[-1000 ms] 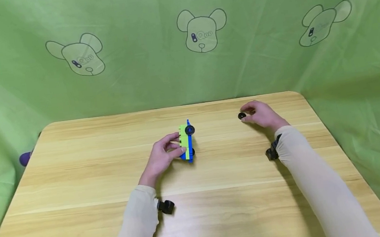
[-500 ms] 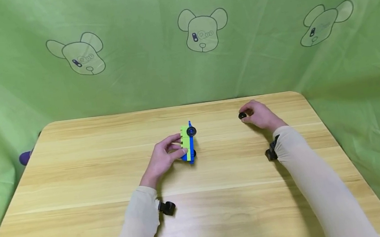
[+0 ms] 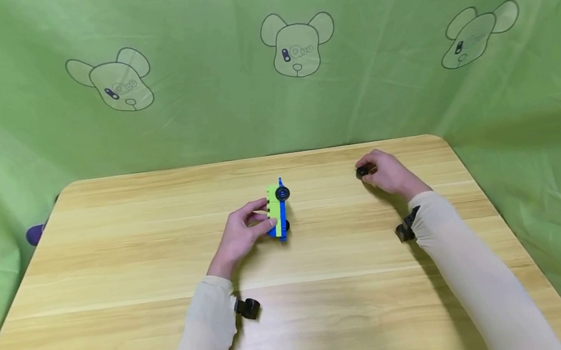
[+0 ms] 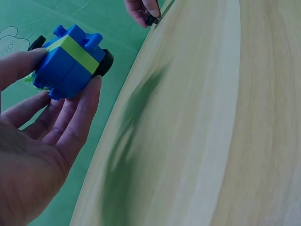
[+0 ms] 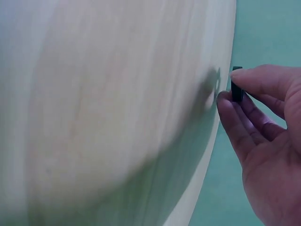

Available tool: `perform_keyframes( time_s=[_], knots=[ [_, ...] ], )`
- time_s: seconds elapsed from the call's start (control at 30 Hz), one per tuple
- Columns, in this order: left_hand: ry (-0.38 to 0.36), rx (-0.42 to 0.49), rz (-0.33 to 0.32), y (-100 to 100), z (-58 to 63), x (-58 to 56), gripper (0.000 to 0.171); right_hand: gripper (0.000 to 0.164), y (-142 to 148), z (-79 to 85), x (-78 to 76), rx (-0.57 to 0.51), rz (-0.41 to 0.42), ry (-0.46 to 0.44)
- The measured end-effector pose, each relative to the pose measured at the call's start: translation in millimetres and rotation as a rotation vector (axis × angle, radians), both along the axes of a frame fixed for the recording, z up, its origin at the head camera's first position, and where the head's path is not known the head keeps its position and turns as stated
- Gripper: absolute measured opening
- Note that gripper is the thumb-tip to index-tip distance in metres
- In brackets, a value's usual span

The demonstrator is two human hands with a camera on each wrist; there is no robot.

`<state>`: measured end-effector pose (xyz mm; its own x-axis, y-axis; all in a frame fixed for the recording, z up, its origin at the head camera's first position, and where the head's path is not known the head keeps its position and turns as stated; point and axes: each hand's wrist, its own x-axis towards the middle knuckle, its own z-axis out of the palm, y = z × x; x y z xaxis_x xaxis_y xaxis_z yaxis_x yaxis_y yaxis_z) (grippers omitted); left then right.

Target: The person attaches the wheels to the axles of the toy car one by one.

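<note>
A toy car of blue and lime-green building bricks (image 3: 275, 210) is gripped by my left hand (image 3: 237, 233), thumb on one side and fingers on the other. In the head view it stands on end, one black wheel (image 3: 282, 193) facing the camera and another partly hidden lower down. The left wrist view shows the blue end of the car (image 4: 66, 70) raised between thumb and fingertips. Farther right, my right hand (image 3: 389, 172) pinches a small loose black wheel (image 3: 362, 171) between thumb and fingers. From the right wrist, this wheel (image 5: 237, 84) appears edge-on.
The wooden table (image 3: 328, 309) runs under both hands, its far edge just beyond them. A green curtain (image 3: 221, 124) with bear-head drawings hangs behind and at the sides. Something purple (image 3: 35, 234) shows past the table's left edge.
The loose wheel has turned in my right fingers, and the right hand has shifted slightly right. My left hand and the car have moved only a little.
</note>
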<state>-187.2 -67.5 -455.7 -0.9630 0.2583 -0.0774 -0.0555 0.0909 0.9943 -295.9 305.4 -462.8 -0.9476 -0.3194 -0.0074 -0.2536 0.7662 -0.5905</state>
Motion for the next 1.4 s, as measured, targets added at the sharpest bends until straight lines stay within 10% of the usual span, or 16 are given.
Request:
perform_keyframes(
  time_s=[1.4],
  knots=[
    [0.023, 0.139, 0.069, -2.7, -10.4, -1.1, 0.053, 0.033, -87.4, 33.8, 97.9, -0.169, 0.163, 0.142]
  ],
)
